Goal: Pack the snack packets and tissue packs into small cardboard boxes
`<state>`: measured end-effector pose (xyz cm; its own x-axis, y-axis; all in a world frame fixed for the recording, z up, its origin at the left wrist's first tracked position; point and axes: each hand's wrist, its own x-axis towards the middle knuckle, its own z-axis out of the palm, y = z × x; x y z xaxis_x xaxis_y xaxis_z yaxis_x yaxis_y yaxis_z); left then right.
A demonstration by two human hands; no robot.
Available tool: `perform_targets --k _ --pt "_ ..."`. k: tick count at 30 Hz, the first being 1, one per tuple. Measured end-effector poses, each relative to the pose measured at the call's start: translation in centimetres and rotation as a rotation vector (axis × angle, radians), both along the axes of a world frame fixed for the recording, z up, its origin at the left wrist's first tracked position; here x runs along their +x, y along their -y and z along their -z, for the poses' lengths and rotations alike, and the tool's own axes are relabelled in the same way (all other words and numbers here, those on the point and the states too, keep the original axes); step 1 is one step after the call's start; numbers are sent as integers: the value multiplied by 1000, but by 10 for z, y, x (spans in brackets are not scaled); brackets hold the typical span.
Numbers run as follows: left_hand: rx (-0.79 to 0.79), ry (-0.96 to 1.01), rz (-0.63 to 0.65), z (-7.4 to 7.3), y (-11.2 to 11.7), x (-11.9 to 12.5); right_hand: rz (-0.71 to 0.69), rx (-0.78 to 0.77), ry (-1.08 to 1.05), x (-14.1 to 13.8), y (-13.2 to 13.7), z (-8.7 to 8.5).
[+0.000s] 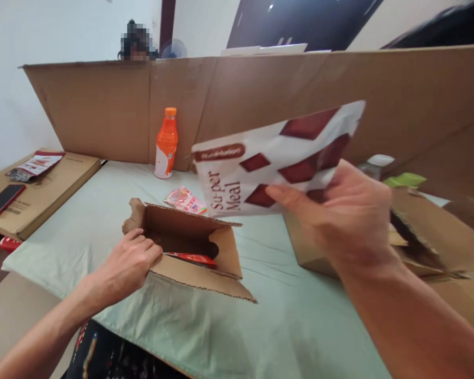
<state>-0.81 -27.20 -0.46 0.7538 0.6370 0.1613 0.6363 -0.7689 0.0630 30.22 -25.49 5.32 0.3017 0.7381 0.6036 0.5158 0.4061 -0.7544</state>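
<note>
My right hand (351, 216) grips a white pouch (260, 163) with dark red diamonds and the words "Super Meal", tilted in the air above the table. My left hand (132, 258) is closed on the near left edge of a small open cardboard box (229, 250). Inside that box a red packet (195, 258) shows along the near wall; the rest of its inside is dark. Just behind the box lies a pink and white packet (185, 200), partly hidden by the box wall.
An orange bottle (166, 145) stands before an upright cardboard panel (114, 113). At right is a larger open carton (312, 242), with a clear bottle (373, 166) and a green packet (405, 180) behind. On the left, a flat carton (73, 173) bears a phone (3, 200) and a pouch (37, 164).
</note>
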Motion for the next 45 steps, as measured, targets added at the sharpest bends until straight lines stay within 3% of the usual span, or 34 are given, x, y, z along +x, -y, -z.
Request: perform_targets --k 3,5,11,16,19,25,28,31,33,35,37,39,41,42,45 --pt "-19 -15 -21 0 0 2 -109 -128 160 -28 29 -3" --pt "-28 -12 -31 -1 -2 3 -188 -190 267 -42 36 3" --pt "-21 19 -41 2 0 4 -274 -301 607 -58 10 35" --pt "28 148 -126 12 8 2 -457 -587 830 -68 -10 55" --pt "59 223 -98 16 10 0 -589 -692 875 -77 -10 62" --pt "-80 102 -10 9 3 -2 -709 -714 746 -84 -10 69" --pt "-95 79 -33 4 -1 1 -743 -678 685 -80 -5 63" --pt "-101 95 -51 4 -1 1 -742 -490 555 -66 9 45" --pt "-101 131 -42 9 0 -1 -621 -297 392 -50 16 28" --pt "-93 171 -23 14 3 -4 -415 -117 196 -31 14 15" --pt "-72 211 -5 18 7 -5 -253 -50 54 -11 -5 15" --pt "-37 253 6 20 9 -5 -215 -125 33 4 -39 32" --pt "1 290 6 21 11 -3 -264 -272 139 12 -80 61" --pt "19 305 4 20 11 -2 -288 -384 254 13 -101 77" --pt "64 328 8 18 9 2 -344 -510 415 4 -147 120"
